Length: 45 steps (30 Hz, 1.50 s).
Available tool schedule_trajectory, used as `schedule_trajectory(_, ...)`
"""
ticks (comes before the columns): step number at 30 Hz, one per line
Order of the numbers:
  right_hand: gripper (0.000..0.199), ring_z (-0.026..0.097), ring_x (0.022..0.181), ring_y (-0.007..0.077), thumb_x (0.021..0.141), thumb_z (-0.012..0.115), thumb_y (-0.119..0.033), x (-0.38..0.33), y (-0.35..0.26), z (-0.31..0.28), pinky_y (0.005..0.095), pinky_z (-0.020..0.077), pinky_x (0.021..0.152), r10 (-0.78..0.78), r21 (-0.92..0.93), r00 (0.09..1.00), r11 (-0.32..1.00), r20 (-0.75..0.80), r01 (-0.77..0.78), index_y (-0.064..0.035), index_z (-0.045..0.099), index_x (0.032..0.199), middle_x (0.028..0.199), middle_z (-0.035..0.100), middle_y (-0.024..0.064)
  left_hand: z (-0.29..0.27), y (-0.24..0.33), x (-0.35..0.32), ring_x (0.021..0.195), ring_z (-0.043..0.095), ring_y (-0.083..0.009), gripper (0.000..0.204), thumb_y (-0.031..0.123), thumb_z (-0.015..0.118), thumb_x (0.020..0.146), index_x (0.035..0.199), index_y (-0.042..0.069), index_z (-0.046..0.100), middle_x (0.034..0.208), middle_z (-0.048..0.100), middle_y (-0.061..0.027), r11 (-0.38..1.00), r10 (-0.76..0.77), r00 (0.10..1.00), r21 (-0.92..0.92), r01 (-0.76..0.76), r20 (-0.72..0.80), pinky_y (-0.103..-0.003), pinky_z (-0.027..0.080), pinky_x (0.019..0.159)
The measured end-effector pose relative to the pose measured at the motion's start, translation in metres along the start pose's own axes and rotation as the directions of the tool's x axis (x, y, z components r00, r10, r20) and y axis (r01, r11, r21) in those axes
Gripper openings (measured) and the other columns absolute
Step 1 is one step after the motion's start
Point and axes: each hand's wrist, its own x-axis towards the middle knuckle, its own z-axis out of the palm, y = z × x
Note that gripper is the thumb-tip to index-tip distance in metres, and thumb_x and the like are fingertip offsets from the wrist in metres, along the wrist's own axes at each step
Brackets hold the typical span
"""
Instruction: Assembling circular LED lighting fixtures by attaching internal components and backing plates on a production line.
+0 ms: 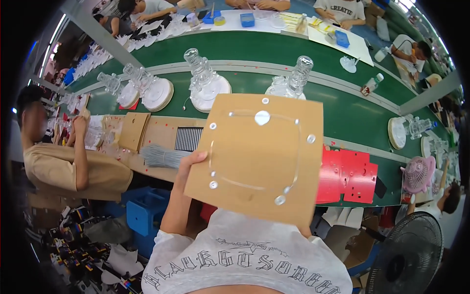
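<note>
A square brown cardboard panel is held up in front of my chest, slightly tilted. White round discs and clear strips dot its face, and a larger white round spot sits near its top edge. My left hand grips the panel's left edge, thumb on the front and fingers behind it. The panel hides my right hand; only a bit of my right forearm shows below its lower right corner, so its fingers cannot be seen.
On the green bench stand clear figures on round white bases. Left lie a bundle of grey wires and cardboard sheets; right, red plastic sheets, a bottle and a pink fan. A person works at left.
</note>
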Motion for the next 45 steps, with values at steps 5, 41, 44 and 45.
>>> schedule_trajectory(5, 0.038, 0.062, 0.11, 0.0163, 0.078, 0.076, 0.003, 0.023, 0.015, 0.03, 0.0338, 0.0463, 0.102, 0.046, -0.06, 0.997, 0.997, 0.056, -0.042, 0.0046, 0.067, 0.115, 0.116, 0.069, 0.0063, -0.027, -0.01, -0.034, 0.096, 0.07, -0.0313, 0.06, 0.026, 0.061, 0.078, 0.129, -0.005, 0.055, 0.113, 0.067, -0.0211, 0.955, 0.212, 0.942, -0.151, -0.256, -0.261, -0.041, 0.06, 0.081)
schedule_trajectory(41, 0.051, 0.069, 0.086, 0.0229, 0.059, 0.091, -0.024, 0.059, -0.383, -0.42, 0.0367, 0.0536, 0.081, -0.852, -0.848, 0.092, 0.49, -0.515, -0.204, -0.0054, 0.07, 0.101, 0.095, 0.074, 0.0096, -0.078, -0.032, -0.033, 0.121, 0.059, -0.0344, 0.058, 0.031, 0.049, 0.095, 0.143, -0.003, 0.046, 0.139, 0.055, -0.022, 0.861, 0.493, 0.794, 0.072, -0.503, -0.356, -0.051, 0.048, 0.102)
schedule_trajectory(44, 0.05, 0.069, 0.088, 0.0242, 0.06, 0.09, -0.023, 0.028, -0.395, -0.468, 0.0373, 0.0531, 0.082, -0.84, -0.809, 0.025, 0.514, -0.543, -0.286, -0.0045, 0.069, 0.101, 0.097, 0.074, 0.0105, -0.056, -0.032, -0.02, 0.121, 0.059, -0.0344, 0.058, 0.03, 0.049, 0.096, 0.143, -0.003, 0.046, 0.139, 0.055, -0.0219, 0.857, 0.508, 0.784, 0.113, -0.503, -0.358, -0.051, 0.048, 0.102)
schedule_trajectory(45, 0.05, 0.069, 0.089, 0.0248, 0.061, 0.09, -0.023, 0.021, -0.399, -0.475, 0.0374, 0.0528, 0.083, -0.828, -0.784, -0.016, 0.537, -0.561, -0.312, -0.0038, 0.069, 0.102, 0.098, 0.074, 0.0111, -0.049, -0.031, -0.021, 0.121, 0.059, -0.0343, 0.058, 0.03, 0.049, 0.096, 0.143, -0.003, 0.046, 0.139, 0.055, -0.0219, 0.857, 0.509, 0.781, 0.13, -0.498, -0.361, -0.051, 0.048, 0.102)
